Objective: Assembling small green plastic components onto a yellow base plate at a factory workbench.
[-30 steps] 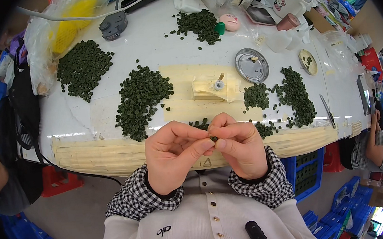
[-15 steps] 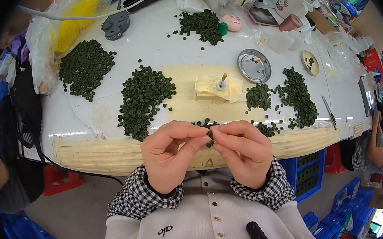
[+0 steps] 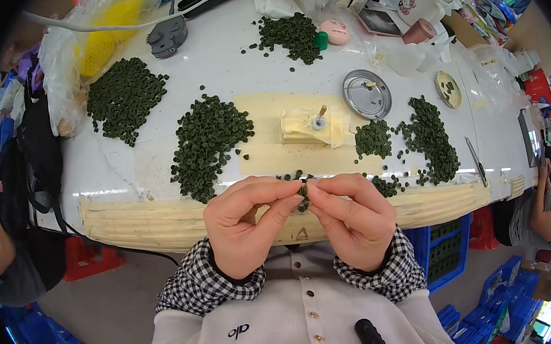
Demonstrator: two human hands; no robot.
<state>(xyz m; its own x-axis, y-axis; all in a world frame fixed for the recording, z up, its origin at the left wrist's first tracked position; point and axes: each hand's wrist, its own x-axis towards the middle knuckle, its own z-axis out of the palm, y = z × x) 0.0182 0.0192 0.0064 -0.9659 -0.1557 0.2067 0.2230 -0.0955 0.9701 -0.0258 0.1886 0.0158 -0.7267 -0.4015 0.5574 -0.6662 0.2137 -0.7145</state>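
Observation:
Just over the table's front edge, my left hand (image 3: pixel 248 222) and my right hand (image 3: pixel 357 216) meet with thumbs and forefingers pinched. Between the touching fingertips is a small dark green piece (image 3: pixel 303 191), largely covered by the fingers. More small round green pieces lie right behind and below the fingertips. Beyond my left hand spreads a large pile of green pieces (image 3: pixel 210 145). Ahead of my hands stands a block wrapped in cream tape (image 3: pixel 298 129), with a small stick (image 3: pixel 322 110) upright on it. To its right is a smaller green pile (image 3: pixel 373 139).
Further piles lie at far left (image 3: pixel 126 97), far middle (image 3: pixel 289 37) and right (image 3: pixel 433 140). A round metal lid (image 3: pixel 367 95), a shallow dish (image 3: pixel 447 90) and a slim pointed tool (image 3: pixel 476 162) rest on the right. Cream tape (image 3: pixel 141 223) covers the front edge. People sit on both sides.
My hands stay together at nearly the same spot, with the right fingers shifted very slightly. The small dark piece shows a little differently between the fingertips. The piles look the same.

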